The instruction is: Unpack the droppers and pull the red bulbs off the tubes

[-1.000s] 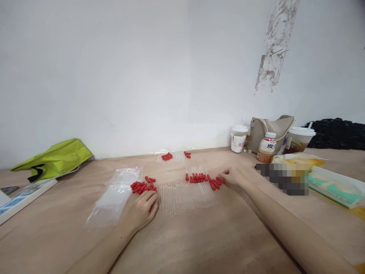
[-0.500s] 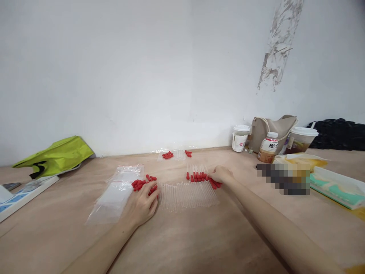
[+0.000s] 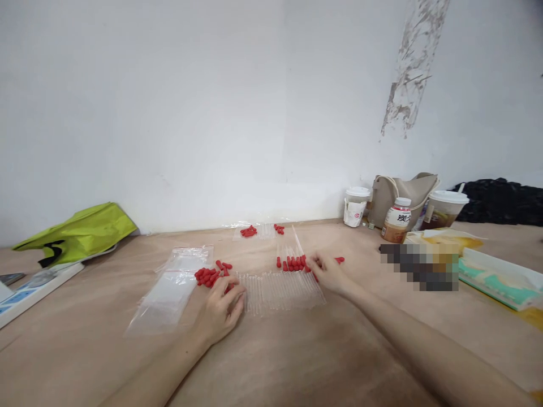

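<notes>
My right hand (image 3: 330, 272) pinches a dropper (image 3: 298, 240), its clear tube sticking out up and left past the fingertips. Beneath those fingers lies a row of droppers with red rubber bulbs (image 3: 296, 262), tubes pointing away from me. My left hand (image 3: 221, 308) has its fingers curled beside the left end of a row of bare clear tubes (image 3: 280, 291); what its fingertips hold, if anything, is hidden. Loose red bulbs (image 3: 207, 276) are heaped just beyond the left fingers. One red bulb (image 3: 340, 260) shows behind the right hand.
Clear zip bags (image 3: 163, 299) lie left of my left hand. More bulbs and tubes in a clear bag (image 3: 263, 230) lie near the wall. A lidded cup (image 3: 355, 208), a bottle (image 3: 396, 220) and a tray (image 3: 500, 282) stand right; a green bag (image 3: 85, 232) and power strip (image 3: 38, 294) left.
My right hand has turned and shifted slightly, and a clear tube now juts up from its fingertips. My left hand has moved slightly right and down, towards the bare tubes.
</notes>
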A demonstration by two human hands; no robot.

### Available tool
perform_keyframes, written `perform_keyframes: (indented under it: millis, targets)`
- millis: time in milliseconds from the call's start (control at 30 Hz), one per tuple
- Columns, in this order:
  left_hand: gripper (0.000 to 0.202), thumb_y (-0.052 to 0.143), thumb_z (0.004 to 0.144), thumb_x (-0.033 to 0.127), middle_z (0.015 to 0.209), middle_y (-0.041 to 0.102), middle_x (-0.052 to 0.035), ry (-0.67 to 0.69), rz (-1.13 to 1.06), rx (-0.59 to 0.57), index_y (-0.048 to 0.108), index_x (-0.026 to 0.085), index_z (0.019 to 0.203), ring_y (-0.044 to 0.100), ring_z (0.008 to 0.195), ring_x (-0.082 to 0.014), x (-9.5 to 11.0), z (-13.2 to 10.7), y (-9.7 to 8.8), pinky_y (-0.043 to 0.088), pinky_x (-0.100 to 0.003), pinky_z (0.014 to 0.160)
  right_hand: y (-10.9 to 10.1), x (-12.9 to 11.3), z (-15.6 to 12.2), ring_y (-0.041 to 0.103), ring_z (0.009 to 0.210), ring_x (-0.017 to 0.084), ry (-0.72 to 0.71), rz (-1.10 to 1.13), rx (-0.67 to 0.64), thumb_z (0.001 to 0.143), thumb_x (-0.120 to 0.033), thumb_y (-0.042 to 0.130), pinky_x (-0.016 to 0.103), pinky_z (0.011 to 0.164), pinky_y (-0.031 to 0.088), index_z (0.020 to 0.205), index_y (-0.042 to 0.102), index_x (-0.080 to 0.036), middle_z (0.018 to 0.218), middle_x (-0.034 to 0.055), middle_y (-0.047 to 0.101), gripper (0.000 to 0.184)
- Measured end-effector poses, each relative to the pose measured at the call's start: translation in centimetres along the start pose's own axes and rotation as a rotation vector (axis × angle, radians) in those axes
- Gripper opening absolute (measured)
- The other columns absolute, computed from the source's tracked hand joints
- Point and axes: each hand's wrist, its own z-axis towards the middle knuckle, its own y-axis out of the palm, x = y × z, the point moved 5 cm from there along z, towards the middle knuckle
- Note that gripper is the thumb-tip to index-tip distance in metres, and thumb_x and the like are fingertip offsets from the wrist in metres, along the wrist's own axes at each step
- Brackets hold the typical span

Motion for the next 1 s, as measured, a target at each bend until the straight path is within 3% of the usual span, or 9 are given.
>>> perform_keyframes:
  millis: [100, 200, 400, 567, 633, 700, 800, 900, 1000]
  targets:
    - [0.014, 0.045, 0.082, 0.018, 0.076, 0.054, -0.005, -0.021, -0.112, -0.011, 0.058, 0.016, 0.079, 0.051, 0.073, -0.0153, 1.2, 0.2, 0.5, 0.045, -0.031, 0.071, 1.6, -2.3, -3.2, 0.053, 0.067, 0.013, -0.3, 0.079, 0.081, 0.086, -0.029, 0.036, 0.023, 0.062, 0.039, 0.076, 0.046, -0.018, 0.073, 0.0019, 0.059, 0.018]
    - [0.019, 0.046, 0.083, 0.022, 0.065, 0.052, -0.0022, -0.051, -0.161, -0.022, 0.055, 0.016, 0.067, 0.048, 0.064, -0.0137, 2.1, 0.5, 0.9, 0.044, -0.03, 0.068, 2.6, -3.8, -5.3, 0.049, 0.07, 0.015, -0.484, -0.042, 0.161, 0.083, -0.026, 0.044, 0.027, 0.065, 0.034, 0.07, 0.048, -0.018, 0.07, 0.0022, 0.056, 0.016]
    - [0.029, 0.039, 0.088, 0.027, 0.069, 0.059, -0.0023, -0.215, -0.364, -0.152, 0.061, 0.017, 0.073, 0.053, 0.067, -0.0135, 3.9, 1.6, 2.4, 0.043, -0.025, 0.062, 4.1, -5.3, -6.6, 0.048, 0.064, 0.013, -0.491, -0.052, 0.251, 0.082, -0.025, 0.047, 0.03, 0.068, 0.029, 0.067, 0.051, -0.019, 0.064, -0.0003, 0.056, 0.017]
    - [0.029, 0.035, 0.089, 0.03, 0.066, 0.058, 0.0001, -0.347, -0.466, -0.182, 0.057, 0.017, 0.075, 0.052, 0.062, -0.0121, 4.3, 1.8, 3.2, 0.041, -0.022, 0.056, 4.8, -6.9, -7.5, 0.049, 0.068, 0.014, -0.607, -0.1, 0.171, 0.083, -0.022, 0.046, 0.029, 0.065, 0.028, 0.076, 0.055, -0.022, 0.069, -0.0009, 0.06, 0.012]
    - [0.027, 0.036, 0.089, 0.029, 0.068, 0.058, -0.001, -0.316, -0.334, -0.147, 0.056, 0.016, 0.076, 0.052, 0.063, -0.0134, 3.7, 1.8, 2.6, 0.04, -0.024, 0.058, 3.9, -7.1, -7.8, 0.048, 0.067, 0.015, -0.673, -0.183, 0.262, 0.082, -0.025, 0.048, 0.029, 0.065, 0.028, 0.072, 0.055, -0.022, 0.066, -0.0002, 0.059, 0.012]
    - [0.024, 0.039, 0.088, 0.028, 0.069, 0.059, -0.0024, -0.217, -0.135, -0.116, 0.055, 0.016, 0.074, 0.05, 0.066, -0.0157, 3.3, 1.9, 1.9, 0.038, -0.028, 0.063, 2.6, -7.1, -8.2, 0.047, 0.065, 0.015, -0.712, -0.263, 0.452, 0.08, -0.029, 0.052, 0.031, 0.066, 0.028, 0.066, 0.053, -0.021, 0.064, 0.0012, 0.058, 0.016]
    - [0.02, 0.045, 0.085, 0.028, 0.07, 0.06, -0.0029, -0.039, 0.085, -0.104, 0.058, 0.018, 0.073, 0.048, 0.068, -0.0178, 3.3, 1.7, 1.4, 0.034, -0.032, 0.066, 1.5, -6.9, -8.4, 0.051, 0.075, 0.018, -0.789, -0.345, 0.608, 0.079, -0.033, 0.054, 0.035, 0.076, 0.029, 0.07, 0.054, -0.02, 0.076, 0.0043, 0.061, 0.016]
    - [0.016, 0.047, 0.084, 0.027, 0.068, 0.061, -0.0018, 0.085, 0.141, -0.072, 0.059, 0.019, 0.076, 0.048, 0.068, -0.0173, 3.9, 1.3, 1.5, 0.031, -0.032, 0.067, 2.0, -6.8, -8.1, 0.051, 0.091, 0.02, -0.864, -0.377, 0.485, 0.081, -0.032, 0.052, 0.039, 0.086, 0.024, 0.087, 0.057, -0.021, 0.092, 0.0044, 0.063, 0.013]
    - [0.014, 0.049, 0.084, 0.027, 0.068, 0.062, -0.0006, 0.144, 0.115, -0.015, 0.059, 0.02, 0.077, 0.048, 0.068, -0.0162, 4.6, 0.9, 1.5, 0.031, -0.032, 0.069, 3.1, -6.5, -7.7, 0.051, 0.08, 0.015, -0.884, -0.402, 0.324, 0.085, -0.024, 0.047, 0.04, 0.089, 0.021, 0.094, 0.057, -0.023, 0.077, -0.0004, 0.064, 0.014]
